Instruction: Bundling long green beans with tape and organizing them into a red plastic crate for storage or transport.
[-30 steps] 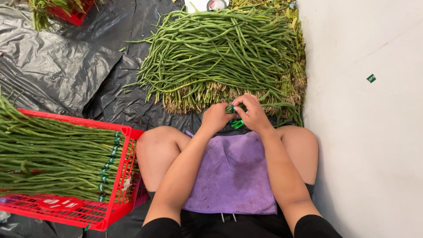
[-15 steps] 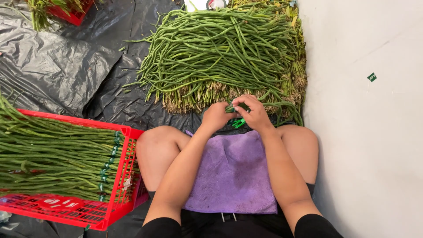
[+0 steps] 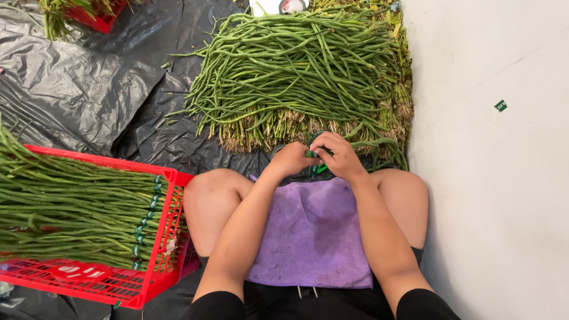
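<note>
red crate: at the left edge of the black plastic sheet, filled with long green beans laid lengthwise; their ends near the crate's right wall are banded with green tape, bundle by bundle
black plastic sheet: crinkled, covers the floor from the left edge to the pale wall on the right, and carries the crate and the loose pile
loose bean pile: a broad heap near the sheet's far edge, just ahead of the knees, stem ends turned toward the person
purple cloth: spread over the lap, between the two bare knees
left hand: closed, fingers curled against the green tape
green tape: a small strip or roll pinched between both hands, just in front of the pile's near edge; mostly hidden by the fingers
right hand: closed in a pinch on the same tape, touching the left hand
handling, tape: judged light, thin and sticky, likely to fold on itself; best held by its free end
handling, beans: judged light, limp and easily snapped; a bundle looks best gripped near the stem ends, where the crate's bands sit
</note>
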